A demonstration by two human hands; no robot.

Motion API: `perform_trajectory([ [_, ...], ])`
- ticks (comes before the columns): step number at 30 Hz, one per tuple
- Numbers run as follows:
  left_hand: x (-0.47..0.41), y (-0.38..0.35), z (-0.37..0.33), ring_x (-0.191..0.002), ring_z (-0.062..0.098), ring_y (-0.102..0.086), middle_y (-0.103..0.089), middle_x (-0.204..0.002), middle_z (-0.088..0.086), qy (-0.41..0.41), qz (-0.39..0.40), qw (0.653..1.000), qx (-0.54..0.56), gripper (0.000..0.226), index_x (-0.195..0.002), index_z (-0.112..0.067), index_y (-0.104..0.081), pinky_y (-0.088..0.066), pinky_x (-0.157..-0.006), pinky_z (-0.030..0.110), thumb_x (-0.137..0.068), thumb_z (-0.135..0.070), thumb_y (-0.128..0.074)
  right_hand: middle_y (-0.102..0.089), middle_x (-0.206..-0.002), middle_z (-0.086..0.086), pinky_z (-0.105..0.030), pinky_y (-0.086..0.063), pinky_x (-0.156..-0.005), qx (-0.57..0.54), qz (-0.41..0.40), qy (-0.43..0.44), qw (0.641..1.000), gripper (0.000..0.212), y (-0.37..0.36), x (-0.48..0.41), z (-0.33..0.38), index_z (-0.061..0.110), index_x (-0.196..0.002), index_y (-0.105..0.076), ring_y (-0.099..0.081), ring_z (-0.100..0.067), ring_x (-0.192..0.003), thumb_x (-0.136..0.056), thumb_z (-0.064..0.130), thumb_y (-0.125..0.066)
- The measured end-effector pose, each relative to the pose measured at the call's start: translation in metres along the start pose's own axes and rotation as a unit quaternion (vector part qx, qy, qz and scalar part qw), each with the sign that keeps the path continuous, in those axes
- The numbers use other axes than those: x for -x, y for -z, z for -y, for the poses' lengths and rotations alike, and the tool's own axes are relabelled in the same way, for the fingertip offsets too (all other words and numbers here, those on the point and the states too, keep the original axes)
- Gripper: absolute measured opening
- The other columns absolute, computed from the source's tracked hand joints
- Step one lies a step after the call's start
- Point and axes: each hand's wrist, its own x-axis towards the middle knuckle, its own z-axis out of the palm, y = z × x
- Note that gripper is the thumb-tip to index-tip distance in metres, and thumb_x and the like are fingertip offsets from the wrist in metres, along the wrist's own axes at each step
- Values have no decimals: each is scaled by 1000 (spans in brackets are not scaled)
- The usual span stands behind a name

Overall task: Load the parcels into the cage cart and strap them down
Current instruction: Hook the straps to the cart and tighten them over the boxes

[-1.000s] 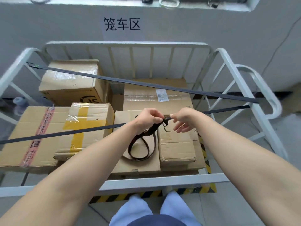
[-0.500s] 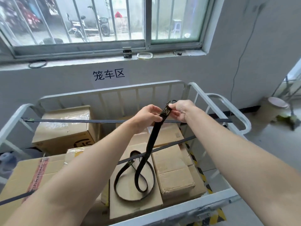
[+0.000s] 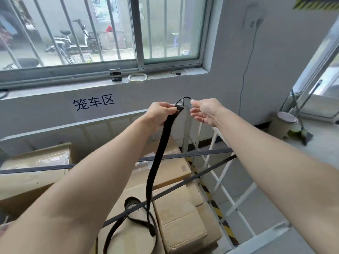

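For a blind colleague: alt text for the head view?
A person's left hand grips a black strap below its hook, above a white cage cart of cardboard parcels; the open right hand is beside the hook. Two taut straps cross them.

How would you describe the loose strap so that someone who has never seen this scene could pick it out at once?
Find the white cage cart of cardboard parcels below the barred window. Two taut straps run black across it. The loose strap alone climbs almost upright from a slack coil on the parcels to the left hand, ending in a black wire hook.
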Motion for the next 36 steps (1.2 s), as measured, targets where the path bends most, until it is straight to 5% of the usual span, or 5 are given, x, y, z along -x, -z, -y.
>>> perform_trajectory([
  [8,-111,-72,-9,-66,25,-60,-62,-75,9,19,-2,1000,-19,13,-102,-5,-66,-53,-85,44,-93,-11,-59,-56,-74,-5,-19,-42,-57,15,-33,-8,999,19,72,-103,7,10,-80,-53,-53,-12,-60,-98,15,-51],
  [15,-220,-121,51,-67,24,-59,-63,-75,11,94,-34,994,-54,16,-103,-5,-69,-54,-78,36,-90,-12,-62,-52,-71,-3,-18,-36,-53,89,-49,-53,993,25,99,-211,-40,-3,-114,-60,-47,-11,-56,-97,13,-52],
  [23,-309,-137,146,-59,20,-58,-65,-82,13,188,-76,978,-49,14,-101,-5,-68,-53,-61,24,-90,-10,-63,-59,-77,-6,-27,-50,-65,133,-55,-61,988,23,108,-322,-116,14,-72,-58,-53,-17,-66,-92,6,-51],
  [32,-386,-177,197,-88,31,-66,-67,-91,11,220,-78,972,11,19,-106,-6,-69,-54,-90,41,-89,-14,-64,-61,-76,0,-32,-52,-77,142,-75,2,987,14,104,-389,-152,12,-90,-60,-56,-12,-68,-96,11,-48],
  [36,-398,-192,193,-63,20,-61,-63,-80,8,218,-40,975,3,19,-109,-7,-67,-55,-55,26,-93,-11,-59,-62,-77,0,-31,-53,-78,117,-89,11,989,13,100,-396,-164,13,-94,-60,-57,-12,-68,-96,12,-47],
])
